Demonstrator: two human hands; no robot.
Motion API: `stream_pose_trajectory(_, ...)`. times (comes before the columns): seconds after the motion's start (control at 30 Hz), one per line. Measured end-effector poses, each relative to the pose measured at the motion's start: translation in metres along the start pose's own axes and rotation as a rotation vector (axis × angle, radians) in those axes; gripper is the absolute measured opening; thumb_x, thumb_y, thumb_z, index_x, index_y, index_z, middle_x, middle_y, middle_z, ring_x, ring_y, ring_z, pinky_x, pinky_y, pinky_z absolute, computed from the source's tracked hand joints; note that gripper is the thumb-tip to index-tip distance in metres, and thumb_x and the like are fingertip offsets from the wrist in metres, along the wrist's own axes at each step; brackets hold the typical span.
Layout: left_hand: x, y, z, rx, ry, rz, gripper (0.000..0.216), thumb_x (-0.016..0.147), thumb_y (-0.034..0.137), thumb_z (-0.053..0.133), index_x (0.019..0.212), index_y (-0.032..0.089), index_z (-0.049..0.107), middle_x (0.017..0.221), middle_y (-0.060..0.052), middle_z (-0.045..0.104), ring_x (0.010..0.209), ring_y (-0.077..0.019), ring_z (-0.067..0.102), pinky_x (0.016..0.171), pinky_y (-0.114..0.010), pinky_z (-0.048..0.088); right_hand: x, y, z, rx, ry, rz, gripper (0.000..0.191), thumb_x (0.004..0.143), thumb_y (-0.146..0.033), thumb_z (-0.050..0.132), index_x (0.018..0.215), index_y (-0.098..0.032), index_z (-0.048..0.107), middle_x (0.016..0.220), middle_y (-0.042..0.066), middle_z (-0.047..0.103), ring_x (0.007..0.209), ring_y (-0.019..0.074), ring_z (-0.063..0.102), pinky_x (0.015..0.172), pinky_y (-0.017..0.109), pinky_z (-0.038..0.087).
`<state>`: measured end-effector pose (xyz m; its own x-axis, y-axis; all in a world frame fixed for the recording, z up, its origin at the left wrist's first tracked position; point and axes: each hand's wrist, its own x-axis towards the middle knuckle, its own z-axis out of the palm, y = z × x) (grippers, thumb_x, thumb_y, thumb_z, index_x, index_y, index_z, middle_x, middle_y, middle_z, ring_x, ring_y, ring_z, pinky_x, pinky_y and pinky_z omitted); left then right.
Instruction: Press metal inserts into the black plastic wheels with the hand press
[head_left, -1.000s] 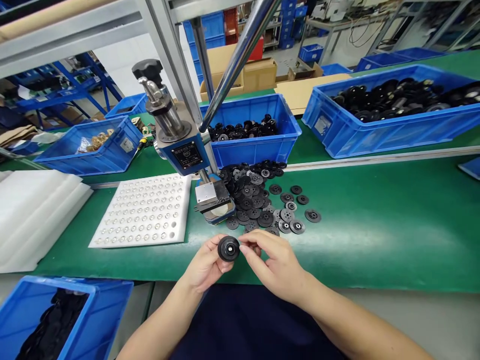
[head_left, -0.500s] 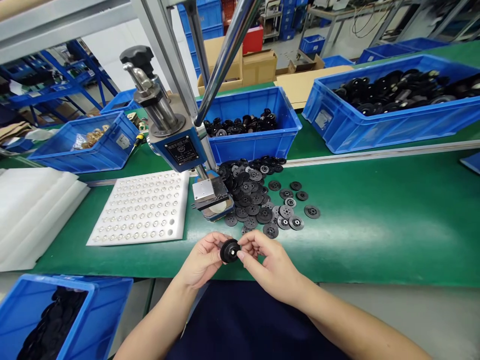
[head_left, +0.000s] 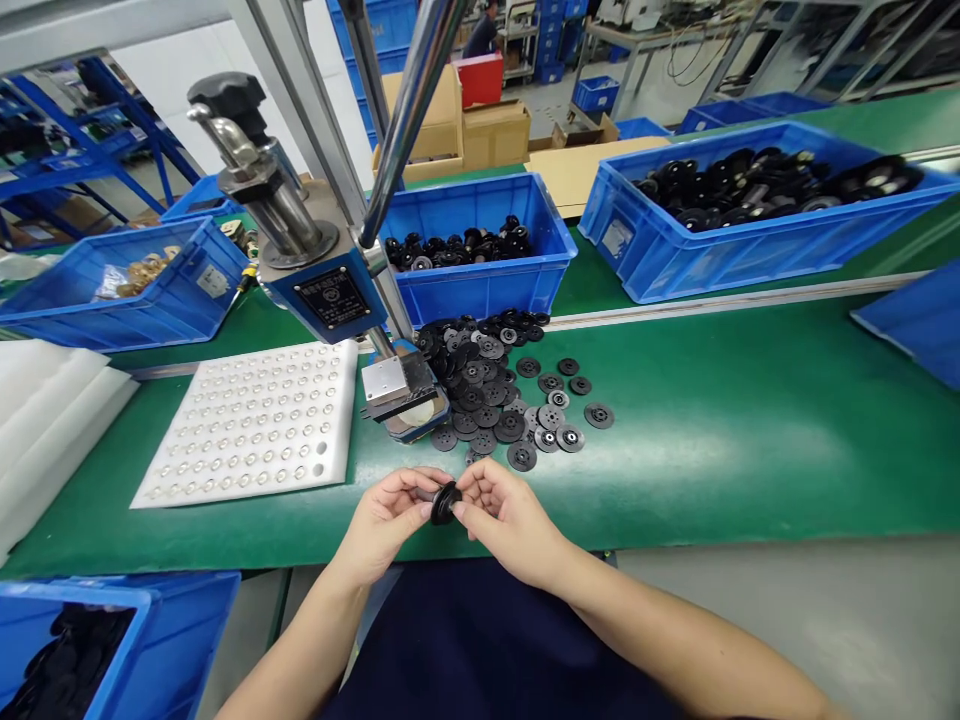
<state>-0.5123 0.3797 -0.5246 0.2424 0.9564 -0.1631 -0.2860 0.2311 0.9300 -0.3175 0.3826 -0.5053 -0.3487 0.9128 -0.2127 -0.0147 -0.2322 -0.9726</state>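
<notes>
Between my two hands, just above the near edge of the green bench, is a small black flanged wheel (head_left: 444,503) with a short shaft. My left hand (head_left: 386,520) grips it from the left, thumb and fingers closed on its shaft side. From the right, the fingertips of my right hand (head_left: 504,515) pinch its other side near the hub. Beyond my hands lies a heap of black discs (head_left: 480,385), several of them spread singly to the right. A hand press (head_left: 322,290) stands left of the heap, its metal block over a round base.
Left of the press lies a white foam tray (head_left: 247,425) holding rows of small metal rings. Blue bins of black parts stand behind, one in the middle (head_left: 480,290) and one at right (head_left: 675,260). Another blue bin (head_left: 142,640) sits low at left. A person (head_left: 484,35) is far back.
The wheel has turned from facing me to nearly edge-on in my hands. My view has shifted, so the bench things appear farther left, and a blue bin shows more at right.
</notes>
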Motion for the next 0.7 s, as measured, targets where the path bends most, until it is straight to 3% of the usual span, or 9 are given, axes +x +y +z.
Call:
stream_pose_trajectory(0.17, -0.004, -0.004, -0.003, 0.17, 0.02, 0.014, 0.014, 0.081, 0.024, 0.076, 0.092, 0.017, 0.072, 0.118, -0.014, 0.068, 0.114, -0.0263, 0.06, 0.096, -0.037, 0.05, 0.009, 0.016, 0.001, 0.145, -0.027, 0.097, 0.024, 0.074, -0.027, 0.065, 0.091, -0.019, 0.05, 0.067, -0.008, 0.051, 0.051, 0.0059, 0.05, 0.048, 0.018, 0.041)
stream_pose_trajectory(0.33, -0.005, -0.013, -0.002, 0.226, 0.044, 0.036, 0.012, 0.08, 0.026, 0.076, 0.087, 0.017, 0.073, 0.113, -0.014, 0.07, 0.107, -0.0249, 0.064, 0.091, -0.034, 0.051, 0.008, 0.016, -0.005, 0.172, -0.056, 0.174, 0.021, 0.073, -0.024, 0.055, 0.092, -0.019, 0.05, 0.067, -0.006, 0.055, 0.047, 0.0069, 0.052, 0.045, 0.017, 0.034)
stream_pose_trajectory(0.47, -0.006, -0.02, 0.009, 0.243, 0.041, 0.099, 0.009, 0.08, 0.028, 0.073, 0.081, 0.018, 0.074, 0.105, -0.013, 0.073, 0.1, -0.0247, 0.066, 0.088, -0.034, 0.052, 0.002, 0.006, -0.005, -0.03, -0.087, 0.101, 0.027, 0.077, -0.026, 0.062, 0.101, -0.02, 0.053, 0.069, -0.006, 0.051, 0.054, 0.0065, 0.049, 0.05, 0.017, 0.035)
stream_pose_trajectory(0.57, -0.004, -0.032, 0.014, 0.307, 0.004, 0.181, 0.009, 0.084, 0.024, 0.067, 0.088, 0.02, 0.074, 0.103, -0.011, 0.073, 0.098, -0.0233, 0.067, 0.09, -0.035, 0.052, 0.001, -0.002, -0.011, -0.26, -0.155, 0.019, 0.027, 0.076, -0.026, 0.067, 0.099, -0.02, 0.055, 0.065, -0.007, 0.047, 0.054, 0.0062, 0.043, 0.05, 0.017, 0.033)
stream_pose_trajectory(0.7, 0.004, -0.057, -0.006, 0.49, 0.094, 0.302, 0.025, 0.087, 0.023, 0.061, 0.11, 0.022, 0.069, 0.128, -0.015, 0.064, 0.11, -0.0246, 0.063, 0.099, -0.04, 0.05, 0.014, -0.021, -0.045, -0.566, -0.244, -0.043, 0.02, 0.075, -0.025, 0.064, 0.093, -0.022, 0.057, 0.057, -0.008, 0.045, 0.047, 0.0071, 0.042, 0.043, 0.017, 0.03)
